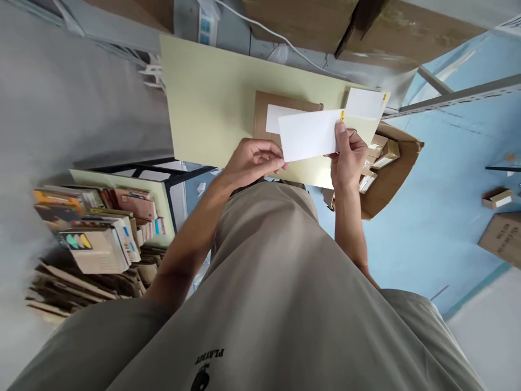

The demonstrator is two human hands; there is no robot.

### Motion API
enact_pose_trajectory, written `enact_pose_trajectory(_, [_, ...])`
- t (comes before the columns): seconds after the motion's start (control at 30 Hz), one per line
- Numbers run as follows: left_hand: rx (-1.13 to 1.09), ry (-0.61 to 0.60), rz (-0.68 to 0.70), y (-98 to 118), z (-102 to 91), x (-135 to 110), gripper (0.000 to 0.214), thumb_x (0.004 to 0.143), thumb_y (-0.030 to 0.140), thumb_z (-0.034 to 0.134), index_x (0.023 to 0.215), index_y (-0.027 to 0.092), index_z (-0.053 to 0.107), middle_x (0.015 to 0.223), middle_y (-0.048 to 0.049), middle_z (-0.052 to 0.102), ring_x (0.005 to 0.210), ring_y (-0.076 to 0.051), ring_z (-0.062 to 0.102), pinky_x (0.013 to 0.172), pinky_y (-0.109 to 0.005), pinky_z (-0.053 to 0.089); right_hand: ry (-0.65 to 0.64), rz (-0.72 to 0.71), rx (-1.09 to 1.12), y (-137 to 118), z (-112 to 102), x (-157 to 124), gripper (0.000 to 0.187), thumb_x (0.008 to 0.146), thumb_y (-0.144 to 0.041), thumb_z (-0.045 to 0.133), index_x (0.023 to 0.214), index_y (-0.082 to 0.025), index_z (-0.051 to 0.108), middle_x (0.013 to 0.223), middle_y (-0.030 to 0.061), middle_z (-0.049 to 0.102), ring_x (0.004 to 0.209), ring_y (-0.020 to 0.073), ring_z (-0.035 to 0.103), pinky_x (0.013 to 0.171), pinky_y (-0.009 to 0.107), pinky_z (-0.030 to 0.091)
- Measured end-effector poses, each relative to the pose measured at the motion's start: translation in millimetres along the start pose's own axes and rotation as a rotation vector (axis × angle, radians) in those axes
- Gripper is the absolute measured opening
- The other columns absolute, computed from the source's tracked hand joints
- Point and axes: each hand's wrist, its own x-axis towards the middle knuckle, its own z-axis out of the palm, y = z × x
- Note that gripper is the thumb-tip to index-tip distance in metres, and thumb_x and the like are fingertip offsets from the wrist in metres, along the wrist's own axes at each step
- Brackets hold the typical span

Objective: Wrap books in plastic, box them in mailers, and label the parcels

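Note:
A blank white label sheet with a small yellow mark at its upper right corner is held up between my hands. My right hand pinches its right end, thumb on top. My left hand has thumb and fingers closed at the sheet's lower left corner. Behind the sheet, partly covered by it, a flat brown cardboard box bearing a white label lies on the pale yellow table. A stack of similar white sheets rests at the table's right end.
Right of the table stands an open carton holding small boxes. Books are stacked on a lower surface at left, above flattened cardboard. Large cartons and a white cable are behind the table.

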Motion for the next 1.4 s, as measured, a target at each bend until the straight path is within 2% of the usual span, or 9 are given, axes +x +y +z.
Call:
enact_pose_trajectory(0.23, [0.015,0.012,0.165,4,-52.1,-27,0.034,0.091,0.051,0.098,0.088,0.021,0.081,0.081,-0.006,0.083,0.077,-0.023,0.084,0.062,-0.029,0.065,-0.038,-0.057,-0.066,-11,47,-19,0.063,0.106,-0.084,0.072,0.084,-0.027,0.057,0.078,-0.0017,0.052,0.08,0.0166,0.071,0.062,0.029,0.066])
enact_pose_trajectory(0.37, [-0.004,0.024,0.213,-3,-89.3,-38,0.033,0.091,0.048,0.1,0.087,0.021,0.082,0.078,-0.005,0.081,0.076,-0.023,0.083,0.063,-0.031,0.066,-0.006,-0.028,-0.096,-12,87,-31,0.063,0.1,-0.082,0.08,0.081,-0.026,0.059,0.079,-0.0026,0.053,0.074,0.0134,0.064,0.061,0.028,0.066])
enact_pose_trajectory(0.47, [-0.004,0.015,0.25,-8,-118.9,-46,0.03,0.094,0.046,0.096,0.086,0.02,0.081,0.079,-0.004,0.08,0.077,-0.022,0.082,0.066,-0.031,0.066,-0.019,-0.019,-0.236,-6,122,-43,0.061,0.098,-0.083,0.083,0.085,-0.025,0.065,0.082,-0.0017,0.06,0.076,0.0143,0.063,0.063,0.029,0.065])
enact_pose_trajectory(0.6, [0.047,-0.015,0.29,-14,-157.9,-56,0.026,0.096,0.044,0.089,0.087,0.02,0.082,0.084,-0.004,0.083,0.078,-0.019,0.08,0.066,-0.028,0.063,-0.137,-0.15,-0.514,-13,166,-75,0.056,0.102,-0.082,0.081,0.105,-0.026,0.079,0.098,0.0035,0.073,0.086,0.0178,0.069,0.072,0.033,0.062])
enact_pose_trajectory(0.73, [0.134,-0.028,0.326,-22,-190.3,-66,0.02,0.095,0.04,0.084,0.089,0.02,0.083,0.086,-0.0043,0.084,0.076,-0.018,0.078,0.065,-0.027,0.06,-0.271,-0.274,-0.524,-42,206,-122,0.046,0.108,-0.071,0.08,0.101,-0.027,0.083,0.099,0.0045,0.073,0.077,0.016,0.062,0.068,0.033,0.057])
enact_pose_trajectory(0.87, [0.198,-0.069,0.36,-29,-214.0,-76,0.014,0.092,0.035,0.082,0.09,0.021,0.084,0.084,-0.003,0.084,0.074,-0.017,0.076,0.062,-0.025,0.057,-0.287,-0.313,-0.579,-59,240,-151,0.043,0.104,-0.07,0.085,0.102,-0.027,0.086,0.099,0.0028,0.073,0.067,0.0126,0.055,0.061,0.032,0.055])
enact_pose_trajectory(1.0, [0.21,-0.096,0.387,-32,-232.0,-83,0.012,0.091,0.033,0.08,0.089,0.022,0.084,0.082,-0.0023,0.084,0.071,-0.016,0.075,0.061,-0.024,0.056,-0.277,-0.339,-0.662,-56,261,-158,0.038,0.11,-0.063,0.08,0.103,-0.026,0.086,0.099,0.0027,0.074,0.066,0.0122,0.055,0.065,0.033,0.058])
enact_pose_trajectory(1.2, [0.196,-0.084,0.346,-41,-250.0,-85,0.015,0.091,0.035,0.08,0.09,0.021,0.084,0.085,-0.0038,0.084,0.073,-0.017,0.075,0.062,-0.025,0.056,-0.339,-0.365,-0.777,-47,277,-157,0.033,0.119,-0.05,0.068,0.101,-0.024,0.079,0.101,0.0036,0.073,0.07,0.013,0.057,0.075,0.033,0.058])
enact_pose_trajectory(1.4, [0.152,0.002,0.292,-73,-265.3,-72,0.013,0.085,0.034,0.076,0.086,0.023,0.083,0.084,-0.0042,0.084,0.072,-0.019,0.074,0.06,-0.027,0.053,-0.331,-0.292,-0.725,-47,284,-157,0.045,0.118,-0.066,0.064,0.098,-0.026,0.071,0.099,0.0038,0.069,0.073,0.0145,0.058,0.073,0.033,0.057])
